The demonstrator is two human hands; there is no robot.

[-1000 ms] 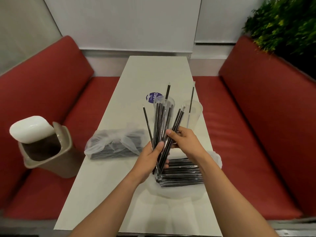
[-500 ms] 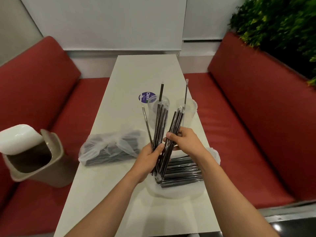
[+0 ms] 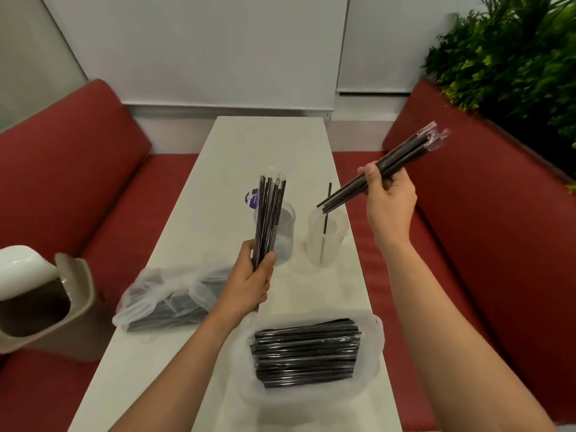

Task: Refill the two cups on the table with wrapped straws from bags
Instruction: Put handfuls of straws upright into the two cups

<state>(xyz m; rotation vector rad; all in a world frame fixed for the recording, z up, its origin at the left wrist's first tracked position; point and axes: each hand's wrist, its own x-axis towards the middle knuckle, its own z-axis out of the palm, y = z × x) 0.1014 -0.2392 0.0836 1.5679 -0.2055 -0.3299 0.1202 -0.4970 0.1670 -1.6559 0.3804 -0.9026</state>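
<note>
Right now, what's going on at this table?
A person is restocking straws. The left hand holds a bundle upright in front of the left cup; the right hand angles a second bundle toward the right cup, which holds one straw. An open bag of straws lies nearest.

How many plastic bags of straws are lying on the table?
2. One bag lies near the table's left edge, beside the left hand. The other, spread open, lies nearest the camera, between the forearms.
</note>
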